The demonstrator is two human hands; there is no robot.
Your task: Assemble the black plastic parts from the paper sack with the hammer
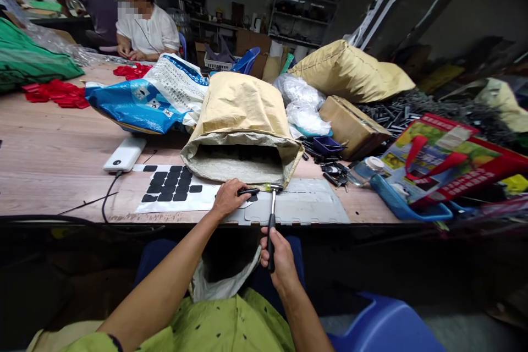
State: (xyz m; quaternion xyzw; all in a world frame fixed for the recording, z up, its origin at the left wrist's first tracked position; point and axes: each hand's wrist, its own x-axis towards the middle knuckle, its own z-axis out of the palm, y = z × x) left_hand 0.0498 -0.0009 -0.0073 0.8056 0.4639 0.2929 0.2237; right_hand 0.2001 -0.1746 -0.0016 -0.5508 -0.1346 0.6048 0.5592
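Note:
My left hand (pixel 229 198) rests at the table's front edge, its fingers closed on a short black part (pixel 248 191). My right hand (pixel 279 253) grips the black handle of a small hammer (pixel 273 209), whose head lies just right of the black part. Behind both hands lies a tan sack (pixel 245 107) with its dark mouth facing me. A white sheet (pixel 144 208) bearing rows of black rounded squares (pixel 171 182) is left of my left hand. Under the hammer is a grey plate (pixel 317 203).
A white power bank (pixel 125 155) with a black cable lies left. Behind it is a blue and white bag (pixel 144 96). At right stand a carton (pixel 350 126), a bottle (pixel 367 169), a blue tray (pixel 391 203) and a colourful bag (pixel 445 159). Two people sit at the back left.

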